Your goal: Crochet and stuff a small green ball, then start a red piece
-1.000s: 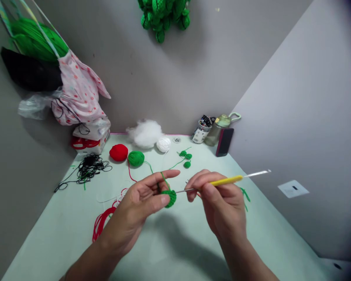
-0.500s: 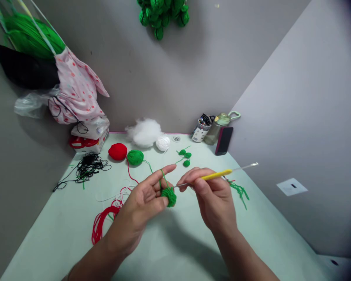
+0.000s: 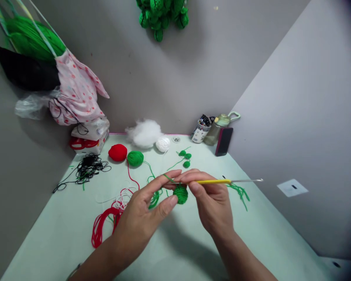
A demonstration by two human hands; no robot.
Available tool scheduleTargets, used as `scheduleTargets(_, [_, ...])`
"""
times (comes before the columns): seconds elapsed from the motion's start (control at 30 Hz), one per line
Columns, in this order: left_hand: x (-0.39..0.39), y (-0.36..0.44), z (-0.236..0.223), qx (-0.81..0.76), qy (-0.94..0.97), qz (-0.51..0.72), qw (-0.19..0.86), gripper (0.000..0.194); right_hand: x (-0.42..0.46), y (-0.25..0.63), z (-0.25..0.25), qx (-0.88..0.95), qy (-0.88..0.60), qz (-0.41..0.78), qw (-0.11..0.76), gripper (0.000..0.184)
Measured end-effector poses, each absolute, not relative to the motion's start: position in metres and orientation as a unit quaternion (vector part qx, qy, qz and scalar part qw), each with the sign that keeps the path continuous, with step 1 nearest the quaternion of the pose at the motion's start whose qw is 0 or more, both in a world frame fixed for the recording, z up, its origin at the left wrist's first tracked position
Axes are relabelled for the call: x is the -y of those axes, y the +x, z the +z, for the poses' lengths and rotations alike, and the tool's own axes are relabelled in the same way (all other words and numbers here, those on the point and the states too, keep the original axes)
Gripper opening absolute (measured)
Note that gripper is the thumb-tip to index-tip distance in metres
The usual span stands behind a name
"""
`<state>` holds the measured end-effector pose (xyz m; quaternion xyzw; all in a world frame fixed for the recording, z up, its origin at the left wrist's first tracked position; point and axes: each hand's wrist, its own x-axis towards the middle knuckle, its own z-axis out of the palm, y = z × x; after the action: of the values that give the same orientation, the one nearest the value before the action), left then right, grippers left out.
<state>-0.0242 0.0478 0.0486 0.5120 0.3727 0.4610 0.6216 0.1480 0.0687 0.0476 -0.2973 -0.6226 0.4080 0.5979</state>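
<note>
My right hand grips a crochet hook by its yellow handle, held nearly level, its bare metal end out to the right. The other end points left, over a small round green crochet piece. My left hand pinches this piece at its left edge, the thumb in front and the fingers behind partly hidden. A strand of green yarn runs over the left forefinger near the hook. Loose green yarn loops lie behind the left hand.
Behind my hands are a red yarn ball, a green ball, a white ball and stuffing. Tangled black cord and red yarn lie left. A phone, bottle and pen cup stand back right.
The green crochet piece has shifted right and turned. My hands have drawn together, the hook has swung to nearly level, and my left forefinger has bent toward the right hand.
</note>
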Motion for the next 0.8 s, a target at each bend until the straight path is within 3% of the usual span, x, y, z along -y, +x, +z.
scheduleTargets(0.23, [-0.05,-0.026,0.053,-0.38,0.455,0.49,0.639,0.054,-0.072,0.151,0.045,0.591,-0.299,0.459,0.592,0.016])
scheduleTargets(0.53, [-0.05,-0.028,0.052,-0.384,0.484,0.483,0.621,0.052,-0.074,0.15,0.052,0.569,-0.294,0.485,0.595,0.021])
scheduleTargets(0.8, [-0.05,-0.027,0.058,-0.424,0.533,0.491,0.543,0.046,-0.065,0.159,0.059,0.669,-0.305,0.375,0.564,0.018])
